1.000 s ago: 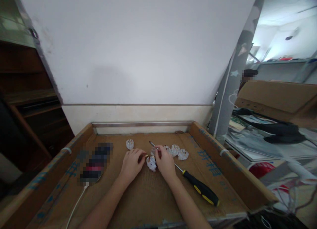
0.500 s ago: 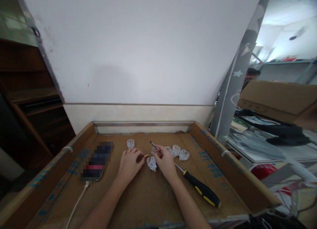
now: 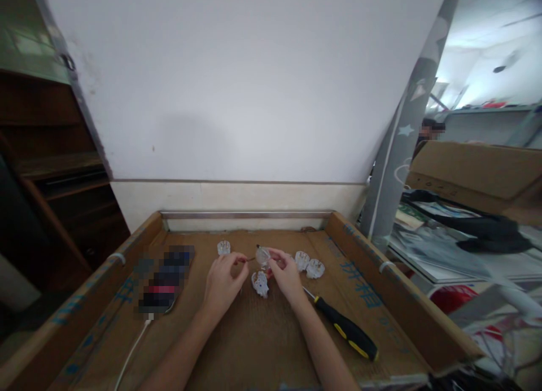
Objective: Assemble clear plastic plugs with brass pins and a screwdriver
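My left hand (image 3: pixel 224 279) is closed, thumb and forefinger pinching a thin copper-coloured metal piece (image 3: pixel 250 259). Facing it, my right hand (image 3: pixel 287 272) grips a clear plastic plug part (image 3: pixel 262 256), raised above the cardboard. Just below lies another clear plug part (image 3: pixel 259 284) with small details inside. One more clear piece with prongs (image 3: pixel 223 247) rests beyond my left fingers. Right of my right hand sit two clear plug pieces, one nearer the hand (image 3: pixel 302 260) and one farther right (image 3: pixel 315 268). A black and yellow screwdriver (image 3: pixel 347 329) lies beside my right forearm, its shaft partly hidden.
The work surface is a cardboard tray (image 3: pixel 254 334) with raised side walls. A phone (image 3: pixel 165 284) lies at left, with a white cable (image 3: pixel 133 346) attached. A white wall (image 3: pixel 254 97) rises behind. At far right are a cardboard box (image 3: pixel 474 168) and a person (image 3: pixel 429 130).
My right hand has turned, and the clear plug part it holds now shows more fully between my hands. The left hand's metal piece is slightly higher. The screwdriver has stayed put.
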{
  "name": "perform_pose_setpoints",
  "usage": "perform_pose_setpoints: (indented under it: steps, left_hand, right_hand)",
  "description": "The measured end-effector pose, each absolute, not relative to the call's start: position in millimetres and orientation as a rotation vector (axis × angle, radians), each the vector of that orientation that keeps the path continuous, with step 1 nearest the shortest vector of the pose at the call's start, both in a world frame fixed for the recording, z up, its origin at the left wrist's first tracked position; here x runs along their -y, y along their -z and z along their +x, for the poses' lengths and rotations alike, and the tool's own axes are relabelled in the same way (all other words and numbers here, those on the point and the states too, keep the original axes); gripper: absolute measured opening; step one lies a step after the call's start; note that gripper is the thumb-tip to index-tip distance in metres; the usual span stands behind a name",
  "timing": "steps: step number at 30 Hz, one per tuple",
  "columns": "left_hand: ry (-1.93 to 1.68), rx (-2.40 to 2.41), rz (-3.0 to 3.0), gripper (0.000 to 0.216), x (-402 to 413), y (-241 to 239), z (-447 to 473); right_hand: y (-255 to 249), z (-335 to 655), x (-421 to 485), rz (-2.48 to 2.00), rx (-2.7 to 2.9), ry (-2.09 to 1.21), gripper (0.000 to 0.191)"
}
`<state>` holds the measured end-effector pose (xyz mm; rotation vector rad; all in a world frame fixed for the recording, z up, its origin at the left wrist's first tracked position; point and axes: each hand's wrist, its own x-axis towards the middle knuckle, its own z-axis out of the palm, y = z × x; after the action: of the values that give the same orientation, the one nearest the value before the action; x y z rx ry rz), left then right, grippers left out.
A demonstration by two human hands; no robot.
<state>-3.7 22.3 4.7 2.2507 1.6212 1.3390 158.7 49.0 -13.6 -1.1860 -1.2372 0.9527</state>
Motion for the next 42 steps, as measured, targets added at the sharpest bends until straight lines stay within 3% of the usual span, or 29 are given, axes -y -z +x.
perform_pose_setpoints:
  steps: [8, 42]
  left_hand:
    - [-1.39, -1.624, 2.305, 0.009, -22, -6, -4]
    - [-1.332, -1.577, 2.329, 0.011, -21, -6, -2]
  right_hand:
    - [11, 151, -42, -1.05, 1.187, -1.173, 0.034]
    - [5, 151, -37, -0.97, 1.165, -1.343, 0.038]
